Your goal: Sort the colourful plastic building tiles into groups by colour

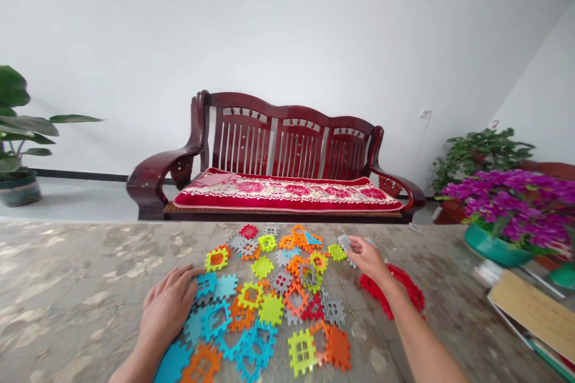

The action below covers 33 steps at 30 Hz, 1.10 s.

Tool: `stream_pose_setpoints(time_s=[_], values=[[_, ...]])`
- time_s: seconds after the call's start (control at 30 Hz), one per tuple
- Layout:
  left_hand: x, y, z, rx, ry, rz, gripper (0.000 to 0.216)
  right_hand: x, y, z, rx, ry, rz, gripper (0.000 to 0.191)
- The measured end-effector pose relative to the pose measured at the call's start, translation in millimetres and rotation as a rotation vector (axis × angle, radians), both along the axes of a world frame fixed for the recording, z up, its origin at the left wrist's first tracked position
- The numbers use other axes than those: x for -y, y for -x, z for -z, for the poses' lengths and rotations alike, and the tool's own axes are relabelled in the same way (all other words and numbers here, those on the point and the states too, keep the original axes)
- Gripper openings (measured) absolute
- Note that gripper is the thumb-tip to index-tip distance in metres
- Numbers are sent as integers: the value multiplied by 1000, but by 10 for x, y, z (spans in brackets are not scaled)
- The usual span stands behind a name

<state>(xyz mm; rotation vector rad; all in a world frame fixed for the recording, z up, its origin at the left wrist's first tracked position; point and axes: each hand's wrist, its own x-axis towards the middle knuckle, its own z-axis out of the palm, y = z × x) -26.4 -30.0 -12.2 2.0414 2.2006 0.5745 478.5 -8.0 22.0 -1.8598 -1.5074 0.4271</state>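
A loose pile of toothed plastic building tiles in blue, orange, lime green, grey and red covers the middle of the table. My left hand (168,301) lies palm down at the pile's left edge, fingers stretched out, its fingertips beside a blue window tile (206,285). Over at the upper right of the pile, my right hand (368,257) pinches a grey tile (345,243) between thumb and fingers. A plain lime green tile (336,252) lies just left of it. Under my right forearm is a group of red toothed pieces (406,287), partly hidden.
The stone-patterned table (90,287) stretches across the front. Purple flowers in a teal pot (498,245) stand at right, near a brown notebook (534,311). Beyond the table is a dark wooden bench (296,125) with a red cushion (287,191). A potted plant (20,188) stands far left.
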Motion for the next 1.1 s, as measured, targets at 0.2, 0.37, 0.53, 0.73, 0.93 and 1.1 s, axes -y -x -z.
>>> stream_pose_setpoints(time_s=[0.2, 0.37, 0.53, 0.73, 0.93, 1.1], values=[[6, -1, -10, 5, 3, -3, 43, 66, -6, -259, 334, -2, 192, 48], [7, -7, -5, 13, -17, -1, 42, 106, -112, -444, 577, 113, 279, 52], [7, -3, 7, 5, -10, 4, 42, 175, 10, -368, 622, 41, 199, 43], [2, 8, 23, -9, -10, 3, 42, 241, 488, -209, 573, -3, -155, 45], [30, -31, -42, 0, 3, -12, 42, 306, 730, -92, 619, 132, -232, 47], [50, -54, -82, 25, -5, -9, 43, 397, 802, -73, 558, 156, -217, 48]])
